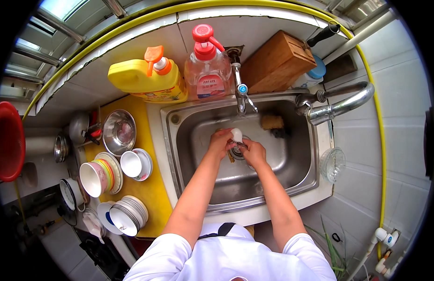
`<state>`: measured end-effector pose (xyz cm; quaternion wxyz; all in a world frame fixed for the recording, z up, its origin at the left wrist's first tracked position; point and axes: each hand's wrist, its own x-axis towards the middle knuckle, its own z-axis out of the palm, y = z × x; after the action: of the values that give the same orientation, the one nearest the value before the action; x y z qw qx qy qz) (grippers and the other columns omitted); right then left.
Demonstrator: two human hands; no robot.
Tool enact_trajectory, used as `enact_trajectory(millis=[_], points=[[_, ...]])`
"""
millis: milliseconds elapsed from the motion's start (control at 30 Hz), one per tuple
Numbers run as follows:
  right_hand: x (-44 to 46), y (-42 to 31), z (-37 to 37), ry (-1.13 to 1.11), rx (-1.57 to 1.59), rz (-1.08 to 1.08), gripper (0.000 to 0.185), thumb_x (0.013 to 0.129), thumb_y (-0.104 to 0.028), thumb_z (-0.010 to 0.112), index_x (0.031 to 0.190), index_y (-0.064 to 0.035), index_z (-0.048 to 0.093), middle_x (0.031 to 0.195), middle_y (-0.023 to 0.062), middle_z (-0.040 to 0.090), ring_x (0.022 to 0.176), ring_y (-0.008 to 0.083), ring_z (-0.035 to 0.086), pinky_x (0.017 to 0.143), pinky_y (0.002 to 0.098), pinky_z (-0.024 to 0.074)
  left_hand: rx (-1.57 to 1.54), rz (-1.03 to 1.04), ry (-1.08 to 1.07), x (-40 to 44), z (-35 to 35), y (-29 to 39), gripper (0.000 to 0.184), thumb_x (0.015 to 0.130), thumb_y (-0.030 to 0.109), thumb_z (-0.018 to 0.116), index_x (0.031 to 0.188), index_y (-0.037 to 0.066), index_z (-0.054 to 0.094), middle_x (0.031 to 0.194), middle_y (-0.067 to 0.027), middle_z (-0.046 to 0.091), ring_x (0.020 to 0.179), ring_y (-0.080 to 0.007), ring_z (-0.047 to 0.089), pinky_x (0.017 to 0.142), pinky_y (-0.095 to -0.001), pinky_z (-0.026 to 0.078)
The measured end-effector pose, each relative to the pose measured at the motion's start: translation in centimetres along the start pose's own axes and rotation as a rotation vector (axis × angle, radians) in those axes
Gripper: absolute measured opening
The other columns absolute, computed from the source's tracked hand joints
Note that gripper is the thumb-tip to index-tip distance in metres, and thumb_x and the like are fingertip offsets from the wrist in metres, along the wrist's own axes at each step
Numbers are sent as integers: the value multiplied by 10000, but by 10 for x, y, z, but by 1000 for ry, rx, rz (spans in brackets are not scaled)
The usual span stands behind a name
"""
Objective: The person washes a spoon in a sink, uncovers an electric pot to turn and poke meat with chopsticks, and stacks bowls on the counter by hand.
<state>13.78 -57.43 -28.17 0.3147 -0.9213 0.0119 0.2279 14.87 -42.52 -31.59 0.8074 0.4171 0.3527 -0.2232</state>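
Observation:
My left hand (220, 142) is closed around a small white piece with a pinkish end (236, 135), held over the sink's drain. I cannot tell its exact kind. Close beside it, my right hand (254, 153) is closed, with its fingertips near the lower end of the white piece. A small dark, shiny bit (242, 144) shows at those fingertips, too small to name. Both hands are inside the steel sink (212, 189). Below them, the round drain (235, 152) is partly covered by the fingers.
A tap (241, 91) hangs over the sink's back edge, and a curved spout (343, 105) stands at the right. A sponge (272, 122) lies inside. Pump bottles (210, 70) and a knife block (278, 65) line the back. Stacked bowls (93, 179) and plates (128, 215) stand left.

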Motion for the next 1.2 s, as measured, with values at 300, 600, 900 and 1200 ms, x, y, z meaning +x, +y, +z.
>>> enact_trajectory(millis=[300, 600, 900, 1200], points=[[-5, 2, 1, -1, -45, -12, 232, 791, -266, 609, 1006, -191, 654, 756, 111, 640, 753, 291, 617, 670, 369, 467, 10, -32, 63, -3, 4, -1, 250, 763, 76, 609, 1013, 66, 608, 856, -40, 621, 701, -111, 587, 518, -220, 501], [-5, 10, 7, 21, -67, -45, 228, 792, -269, 610, 989, -163, 651, 759, 113, 639, 746, 293, 614, 670, 369, 465, 16, -17, 90, -4, 9, -12, 241, 788, 106, 623, 1026, 78, 602, 894, -28, 626, 764, -103, 583, 639, -238, 491], [16, 61, 21, -80, 266, 81, 301, 813, -335, 580, 1016, -116, 619, 860, 165, 640, 848, 326, 606, 756, 405, 464, 80, 213, -1, 9, 9, -31, 183, 893, 158, 551, 1027, 33, 548, 899, -50, 614, 789, -122, 591, 681, -258, 466], [31, 78, -39, 448, -418, 64, 235, 771, -165, 622, 976, -61, 574, 1265, 138, 441, 1109, 327, 488, 845, 431, 435, 321, 61, -132, -7, -8, -24, 239, 892, 117, 527, 1119, 55, 486, 972, -48, 601, 750, -116, 595, 634, -241, 487]])
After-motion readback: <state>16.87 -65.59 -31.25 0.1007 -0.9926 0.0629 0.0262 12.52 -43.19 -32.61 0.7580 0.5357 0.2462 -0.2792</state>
